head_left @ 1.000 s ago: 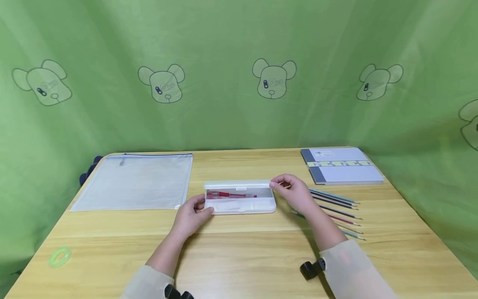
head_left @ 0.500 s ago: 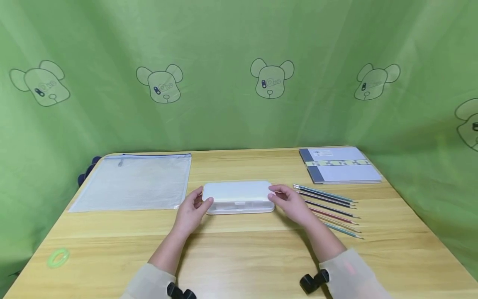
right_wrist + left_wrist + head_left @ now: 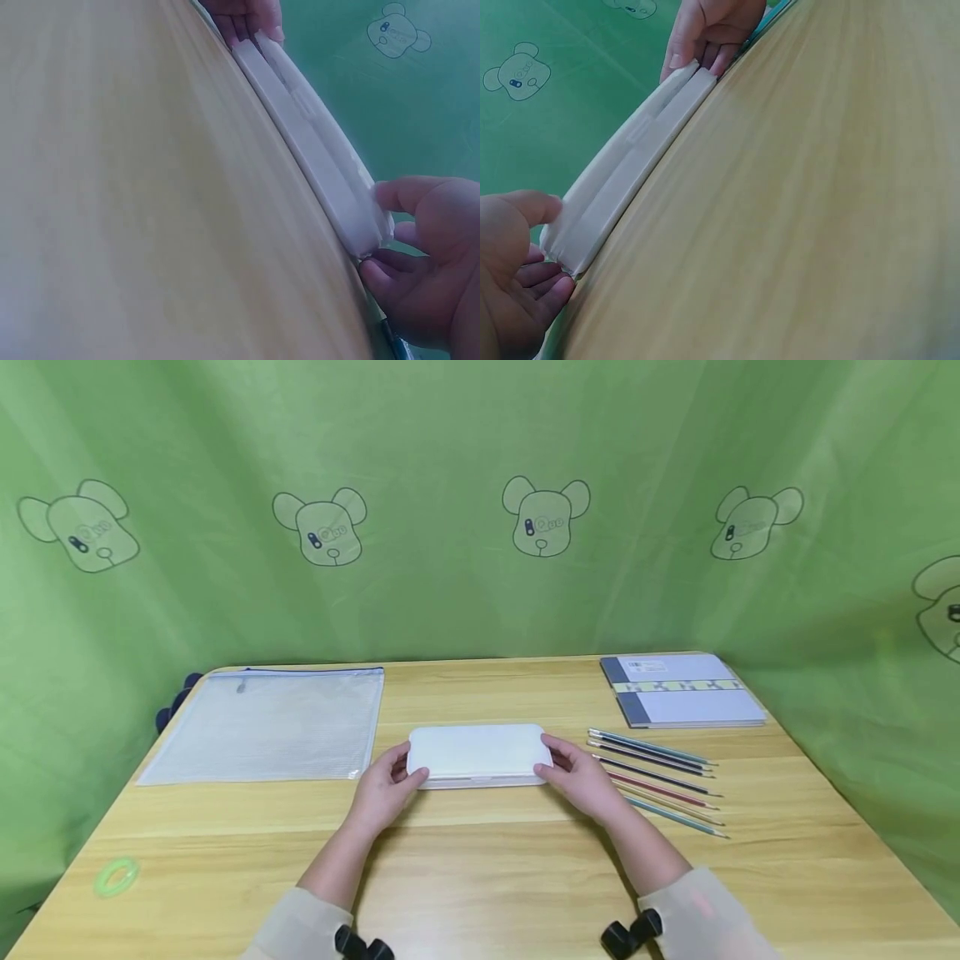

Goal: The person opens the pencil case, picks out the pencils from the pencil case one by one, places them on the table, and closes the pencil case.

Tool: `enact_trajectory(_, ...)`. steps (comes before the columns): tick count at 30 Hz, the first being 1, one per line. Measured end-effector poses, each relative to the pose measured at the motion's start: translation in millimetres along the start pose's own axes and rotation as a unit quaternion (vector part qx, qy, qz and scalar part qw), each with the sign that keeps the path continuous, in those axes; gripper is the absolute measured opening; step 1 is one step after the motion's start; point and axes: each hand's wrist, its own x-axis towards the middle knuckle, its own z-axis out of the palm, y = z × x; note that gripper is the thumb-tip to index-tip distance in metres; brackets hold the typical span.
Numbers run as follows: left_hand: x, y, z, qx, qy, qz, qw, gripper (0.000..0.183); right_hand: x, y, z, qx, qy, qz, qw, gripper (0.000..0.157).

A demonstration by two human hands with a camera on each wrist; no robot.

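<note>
A white plastic pencil case (image 3: 478,752) lies on the wooden table in the head view, its lid nearly down on the base. In the left wrist view a narrow gap runs along the front between lid and base. My left hand (image 3: 382,789) grips the case's left end, thumb on the lid's front corner and fingers round the side. At the other end my right hand (image 3: 583,778) holds it the same way, thumb at the lid's front corner. The lid hides the inside of the case.
Several pencils (image 3: 660,781) lie fanned out right of the case, close to the right hand. Behind them is a banded notebook (image 3: 686,692). A clear zip pouch (image 3: 266,727) lies at the back left. A green ring (image 3: 116,877) sits near the left edge.
The case's lid has swung down toward me, covering the red pens seen inside earlier. My right hand has come forward and down with the lid; the left thumb has shifted onto it.
</note>
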Motion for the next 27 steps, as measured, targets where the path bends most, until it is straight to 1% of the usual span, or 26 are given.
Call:
enact_trajectory(5,-0.3,-0.4,-0.8,0.013,-0.003,0.001,0.9999,0.059,0.5,1.0,1.9,-0.004,0.008,0.001,1.000,0.059)
enact_trajectory(15,-0.2,0.3,-3.0,0.014,-0.004,-0.003,0.9999,0.060,0.8,0.6,3.9,-0.002,0.015,-0.003,1.000,0.059)
enact_trajectory(22,0.0,-3.5,-2.9,0.006,0.000,-0.009,0.9999,0.060,2.0,1.7,5.9,0.003,0.018,-0.002,1.000,0.059)
enact_trajectory(27,0.0,-4.1,-2.2,-0.005,-0.005,-0.010,0.9999,0.062,0.7,1.3,6.0,0.013,0.020,-0.001,1.000,0.060)
